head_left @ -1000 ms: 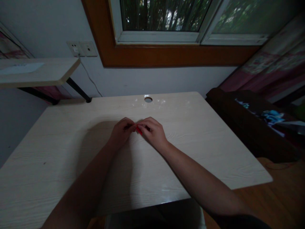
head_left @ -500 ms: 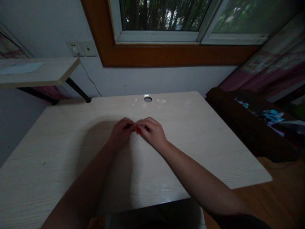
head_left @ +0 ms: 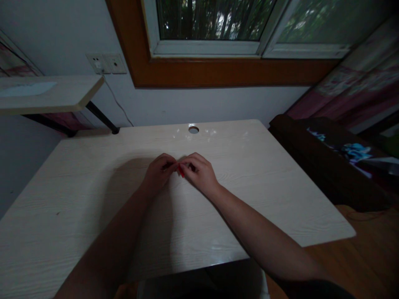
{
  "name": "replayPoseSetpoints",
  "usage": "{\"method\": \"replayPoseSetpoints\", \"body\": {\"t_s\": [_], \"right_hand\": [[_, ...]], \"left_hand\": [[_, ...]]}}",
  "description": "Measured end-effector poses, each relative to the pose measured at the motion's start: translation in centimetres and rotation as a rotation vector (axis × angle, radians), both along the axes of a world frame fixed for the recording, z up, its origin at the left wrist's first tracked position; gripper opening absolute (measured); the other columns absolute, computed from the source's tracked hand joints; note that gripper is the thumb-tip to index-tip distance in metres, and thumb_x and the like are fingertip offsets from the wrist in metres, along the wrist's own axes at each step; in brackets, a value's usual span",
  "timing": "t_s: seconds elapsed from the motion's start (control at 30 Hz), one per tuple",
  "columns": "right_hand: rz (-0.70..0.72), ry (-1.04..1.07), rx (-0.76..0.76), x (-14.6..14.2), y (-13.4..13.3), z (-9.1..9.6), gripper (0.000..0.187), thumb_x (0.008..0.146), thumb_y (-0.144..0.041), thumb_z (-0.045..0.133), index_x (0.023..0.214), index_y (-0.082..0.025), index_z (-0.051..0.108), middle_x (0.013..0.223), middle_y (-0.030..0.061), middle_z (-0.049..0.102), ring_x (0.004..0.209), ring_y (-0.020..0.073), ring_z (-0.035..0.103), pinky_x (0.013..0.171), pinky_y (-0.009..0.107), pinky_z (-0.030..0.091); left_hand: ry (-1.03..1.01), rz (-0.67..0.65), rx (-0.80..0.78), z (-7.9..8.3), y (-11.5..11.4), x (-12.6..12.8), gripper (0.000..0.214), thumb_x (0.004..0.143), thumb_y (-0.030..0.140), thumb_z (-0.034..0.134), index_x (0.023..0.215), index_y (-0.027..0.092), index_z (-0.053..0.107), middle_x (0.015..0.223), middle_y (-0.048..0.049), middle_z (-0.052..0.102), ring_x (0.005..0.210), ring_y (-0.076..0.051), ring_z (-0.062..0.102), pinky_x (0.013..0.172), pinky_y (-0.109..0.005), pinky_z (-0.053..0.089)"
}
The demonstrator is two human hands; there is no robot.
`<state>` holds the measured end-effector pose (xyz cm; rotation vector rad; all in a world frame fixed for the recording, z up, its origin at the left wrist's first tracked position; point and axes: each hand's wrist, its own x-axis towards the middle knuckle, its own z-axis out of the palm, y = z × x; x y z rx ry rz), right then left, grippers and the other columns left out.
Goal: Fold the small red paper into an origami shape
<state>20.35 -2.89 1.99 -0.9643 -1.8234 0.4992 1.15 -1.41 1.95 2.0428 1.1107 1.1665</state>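
Head view: left hand [head_left: 159,172] and right hand [head_left: 201,172] both pinching a small red piece [head_left: 181,170] (exact shape too small to tell) at the fingertips. Step judged in hand: fine two-handed fingertip work; next move likely calls for even, controlled pinches. Piece lies between the hands, lower end jutting beside the right thumb, over the pale worktop [head_left: 255,178]; contact unclear.
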Motion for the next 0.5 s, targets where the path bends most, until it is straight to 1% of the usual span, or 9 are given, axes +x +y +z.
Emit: {"method": "replayPoseSetpoints", "body": {"t_s": [0.13,0.5], "right_hand": [[0.000,0.003,-0.011,0.01,0.01,0.04,0.009,0.093,-0.023,0.062,0.094,-0.023,0.071,0.088,0.0039,0.067,0.071,0.0145,0.059,0.067,0.029,0.050],[-0.002,-0.007,-0.009,0.06,0.07,-0.13,0.010,0.093,-0.023,0.062,0.094,-0.022,0.072,0.088,0.0038,0.067,0.071,0.0143,0.059,0.066,0.028,0.049]], "left_hand": [[0.006,-0.001,0.013,0.01,0.04,0.00,0.012,0.091,0.028,0.063,0.084,0.020,0.067,0.085,-0.0034,0.065,0.080,-0.016,0.061,0.074,-0.029,0.051],[-0.030,0.004,0.025,-0.14,0.05,0.00,0.006,0.090,0.024,0.064,0.087,0.019,0.066,0.085,-0.0031,0.065,0.080,-0.015,0.062,0.074,-0.029,0.051]]}}
